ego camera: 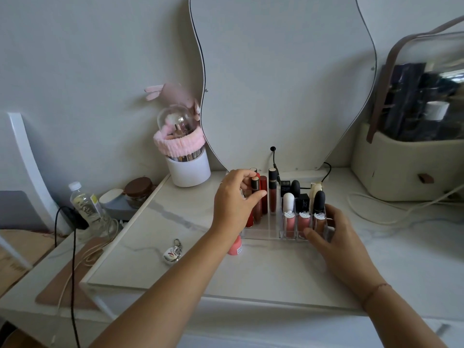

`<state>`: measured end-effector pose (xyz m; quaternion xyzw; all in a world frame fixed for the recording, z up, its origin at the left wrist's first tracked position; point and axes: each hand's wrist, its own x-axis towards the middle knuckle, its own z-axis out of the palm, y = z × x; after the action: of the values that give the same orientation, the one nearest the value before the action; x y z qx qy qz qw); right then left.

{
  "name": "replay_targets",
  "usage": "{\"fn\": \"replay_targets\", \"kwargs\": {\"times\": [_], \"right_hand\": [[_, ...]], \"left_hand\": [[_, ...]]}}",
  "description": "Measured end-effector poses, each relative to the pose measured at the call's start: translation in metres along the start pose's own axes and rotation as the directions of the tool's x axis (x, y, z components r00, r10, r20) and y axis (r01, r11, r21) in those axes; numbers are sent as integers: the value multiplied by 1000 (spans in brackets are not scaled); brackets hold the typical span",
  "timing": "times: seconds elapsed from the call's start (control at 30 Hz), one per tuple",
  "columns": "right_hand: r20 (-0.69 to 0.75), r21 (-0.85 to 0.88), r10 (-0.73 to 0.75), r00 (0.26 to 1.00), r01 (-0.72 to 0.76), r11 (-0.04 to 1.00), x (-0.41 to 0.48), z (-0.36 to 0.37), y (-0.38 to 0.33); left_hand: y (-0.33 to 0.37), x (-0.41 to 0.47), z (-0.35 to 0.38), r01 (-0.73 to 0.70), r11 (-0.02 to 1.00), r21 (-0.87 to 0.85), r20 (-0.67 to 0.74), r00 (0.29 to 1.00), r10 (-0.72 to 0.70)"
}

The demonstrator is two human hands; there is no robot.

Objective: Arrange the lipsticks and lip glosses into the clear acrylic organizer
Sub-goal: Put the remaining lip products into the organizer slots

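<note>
Two bare hands work at the clear acrylic organizer (263, 234), which stands on the marbled white tabletop (200, 270) just in front of the wavy-edged mirror (276, 84). The left hand (234, 199) pinches a dark lip gloss with a beige cap (255, 184) between thumb and fingers, upright at the organizer's far left end among the red tubes (263, 194). The right hand (335, 237) grips the organizer's near right corner, thumb against the front wall and fingers curled round the right end.

Three pink glosses (304, 221) fill the near right compartments side by side. Behind them stand a white-capped lipstick (288, 200) and a black bullet-shaped lipstick (319, 199), with more black tubes farther back. A tall brown gloss (272, 194) stands alone near the middle.

A pink tube (235, 246) sits on the tabletop outside the organizer, beside the left forearm. Left of it lies a silver keychain (172, 253). Farther left are a white brush holder (187, 169) wrapped in a pink headband, a brown-lidded jar (138, 190) and a water bottle (84, 204). A beige cosmetic case (391, 167) stands at the far right.
</note>
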<state>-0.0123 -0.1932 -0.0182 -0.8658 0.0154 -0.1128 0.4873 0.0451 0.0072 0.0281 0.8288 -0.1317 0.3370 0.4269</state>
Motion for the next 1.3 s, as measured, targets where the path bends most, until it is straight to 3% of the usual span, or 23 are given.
{"fn": "replay_targets", "kwargs": {"times": [0.33, 0.5, 0.6, 0.7, 0.9, 1.3], "right_hand": [[6, -12, 6, 1000, -6, 1000, -1, -1, -2], [2, -5, 5, 1000, -5, 1000, -1, 0, -2], [2, -10, 8, 1000, -8, 1000, -1, 0, -3], [5, -13, 20, 1000, -20, 1000, -1, 0, -2], [5, 0, 26, 1000, -26, 1000, -1, 0, -2], [1, -7, 22, 1000, -22, 1000, 0, 1, -1]], "left_hand": [[-5, 2, -4, 11, 999, -33, -32, 999, -12], [-38, 24, -35, 201, 974, -108, -178, 960, -218], [-72, 26, -40, 378, 925, 48, 12, 925, -379], [-98, 21, -30, 486, 839, 244, 171, 830, -530], [-103, 30, -14, 545, 755, 365, 204, 745, -636], [-111, 33, -28, 558, 768, 314, 258, 729, -634]]}}
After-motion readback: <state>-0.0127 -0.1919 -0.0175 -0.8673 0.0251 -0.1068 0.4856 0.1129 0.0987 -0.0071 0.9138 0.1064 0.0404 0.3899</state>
